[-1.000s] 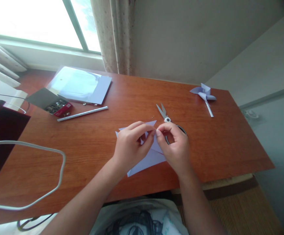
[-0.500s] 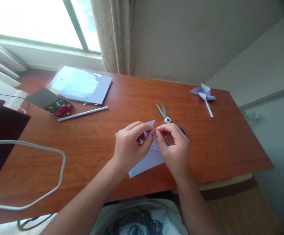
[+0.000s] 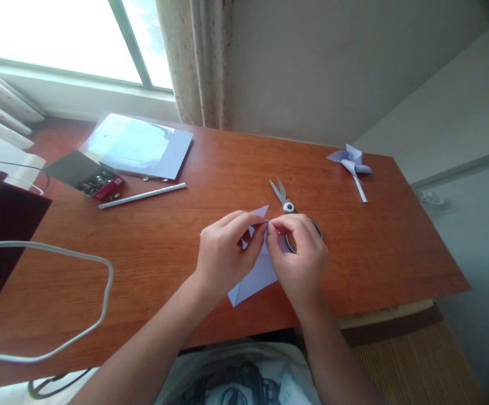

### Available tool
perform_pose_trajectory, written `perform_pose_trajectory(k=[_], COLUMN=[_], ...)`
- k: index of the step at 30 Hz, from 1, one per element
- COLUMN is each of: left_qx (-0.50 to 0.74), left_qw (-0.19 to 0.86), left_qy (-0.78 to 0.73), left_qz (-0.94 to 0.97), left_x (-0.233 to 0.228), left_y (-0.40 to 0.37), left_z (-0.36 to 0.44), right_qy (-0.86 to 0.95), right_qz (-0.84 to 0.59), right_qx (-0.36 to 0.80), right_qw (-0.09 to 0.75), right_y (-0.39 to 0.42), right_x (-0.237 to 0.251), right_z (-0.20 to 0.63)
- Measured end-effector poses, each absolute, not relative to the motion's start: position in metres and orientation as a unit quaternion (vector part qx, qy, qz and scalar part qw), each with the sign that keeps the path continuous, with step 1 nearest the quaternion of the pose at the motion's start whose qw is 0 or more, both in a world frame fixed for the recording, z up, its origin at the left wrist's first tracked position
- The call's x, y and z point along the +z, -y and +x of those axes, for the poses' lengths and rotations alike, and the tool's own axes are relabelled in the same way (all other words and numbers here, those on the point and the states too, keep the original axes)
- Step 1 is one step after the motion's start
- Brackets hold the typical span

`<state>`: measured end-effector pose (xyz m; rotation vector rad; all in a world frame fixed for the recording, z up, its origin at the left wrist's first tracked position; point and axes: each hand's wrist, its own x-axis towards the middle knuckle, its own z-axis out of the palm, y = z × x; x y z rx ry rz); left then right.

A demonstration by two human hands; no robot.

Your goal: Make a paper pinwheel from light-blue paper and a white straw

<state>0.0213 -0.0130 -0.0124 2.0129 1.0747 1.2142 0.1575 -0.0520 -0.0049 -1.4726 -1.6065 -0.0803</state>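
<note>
A pale lilac cut paper sheet (image 3: pixel 255 281) lies near the front edge of the wooden table (image 3: pixel 177 253). My left hand (image 3: pixel 223 256) and my right hand (image 3: pixel 299 256) meet over it, both pinching folded paper points together at its middle. Part of the sheet is hidden under my hands. Scissors (image 3: pixel 284 202) lie just behind my right hand, their handles partly covered by it.
A finished paper pinwheel (image 3: pixel 352 163) rests at the far right. A white stick (image 3: pixel 141 196), an open box of small metal pins (image 3: pixel 95 181) and a stack of lilac paper (image 3: pixel 139 147) sit at the back left. A white cable (image 3: pixel 59 304) loops at the left.
The paper's near corner has drawn in toward my hands and turned a little. My fingertips have closed tighter together at the middle.
</note>
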Motion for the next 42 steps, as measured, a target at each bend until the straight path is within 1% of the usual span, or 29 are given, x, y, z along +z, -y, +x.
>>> perform_pose_trajectory(k=[4,11,18,32,35,39,42], left_qx=[0.45,0.455,0.463,0.481,0.48,0.482,0.48], left_qw=[0.26,0.25,0.257,0.306,0.317,0.32,0.321], left_qy=[-0.412,-0.42,-0.414,-0.401,-0.403,-0.407,-0.411], left_qz=[0.748,0.744,0.74,0.717,0.712,0.707,0.705], left_x=[-0.012,-0.013,-0.013,-0.009,-0.008,-0.007,-0.007], left_y=[0.013,0.013,0.012,0.01,0.01,0.01,0.01], left_z=[0.021,0.022,0.022,0.02,0.02,0.02,0.021], right_qy=[0.666,0.668,0.653,0.606,0.587,0.544,0.52], right_qz=[-0.592,-0.586,-0.59,-0.593,-0.591,-0.59,-0.598], right_qx=[-0.061,-0.042,0.015,0.137,0.173,0.251,0.292], right_qw=[0.451,0.457,0.474,0.511,0.526,0.541,0.536], right_y=[0.053,0.055,0.058,0.062,0.062,0.061,0.06], right_x=[-0.008,-0.008,-0.007,-0.002,-0.003,-0.005,-0.006], right_z=[0.157,0.156,0.155,0.154,0.154,0.157,0.16])
